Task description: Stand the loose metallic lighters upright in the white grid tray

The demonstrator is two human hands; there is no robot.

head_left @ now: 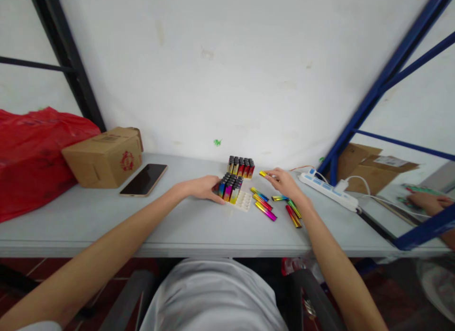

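Note:
My left hand [208, 188] is curled against the left side of a block of upright, black-topped lighters [227, 191] in shiny rainbow colours. They stand in a white tray [245, 201], whose right part shows bare sockets. Between the thumb and fingers of my right hand [279, 180] is a yellow metallic lighter [263, 174], held over the table right of the tray. Loose lighters lie near it: a magenta and yellow one [266, 211], a red and gold one [293, 216] and several more. Behind the tray stands a second block of red and gold lighters [241, 167].
On the left are a phone [144, 180], a cardboard box [106, 158] and a red plastic bag [33, 155]. A white power strip [329, 191] with cords lies on the right, beside a blue frame [377, 91]. Another person's hand [428, 200] shows at far right.

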